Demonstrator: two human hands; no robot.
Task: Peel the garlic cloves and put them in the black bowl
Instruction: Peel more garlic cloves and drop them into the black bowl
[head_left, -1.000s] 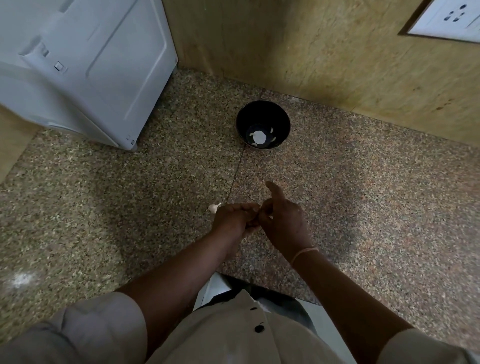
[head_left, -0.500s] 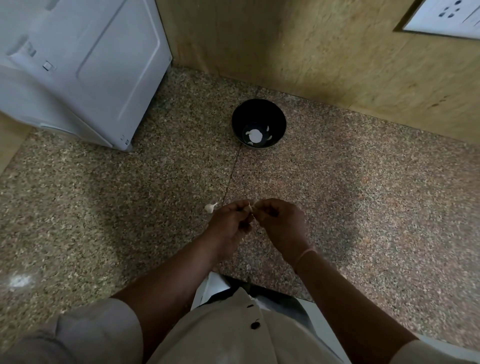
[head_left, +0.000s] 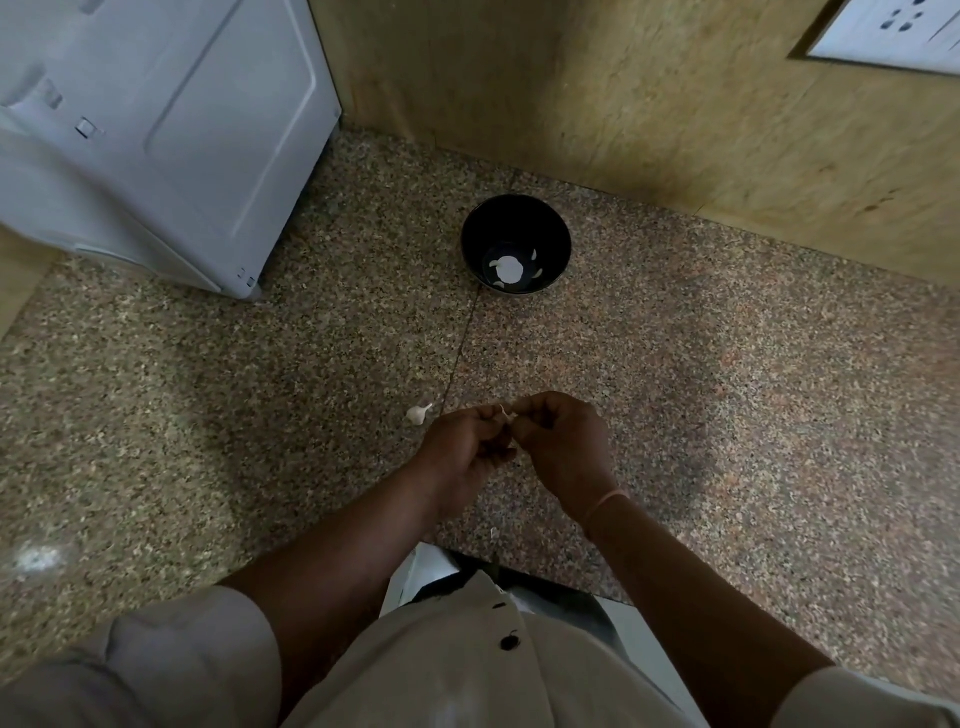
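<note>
The speckled stone surface (head_left: 727, 415) fills most of your view, with a white appliance (head_left: 171, 130) standing on it at the far left and a tan wall (head_left: 649, 114) rising behind. The black bowl (head_left: 551, 234) sits upright near that wall, well apart from your hands and almost straight ahead of them along the dark seam in the stone; a few pale pieces lie at its bottom. Your left hand (head_left: 462, 447) and right hand (head_left: 561, 441) meet just above the surface in the middle of the view, both with fingers curled inward and fingertips pressed together. Between those fingertips you pinch a small garlic clove (head_left: 506, 415), of which only a pale sliver with a wisp of skin shows; the rest is hidden by your fingers. A loose clove (head_left: 418, 414) lies on the stone just beside your left hand, on its outer side, not touching it. A tiny scrap of skin (head_left: 493, 532) lies on the stone between your wrists, nearer your body.
</note>
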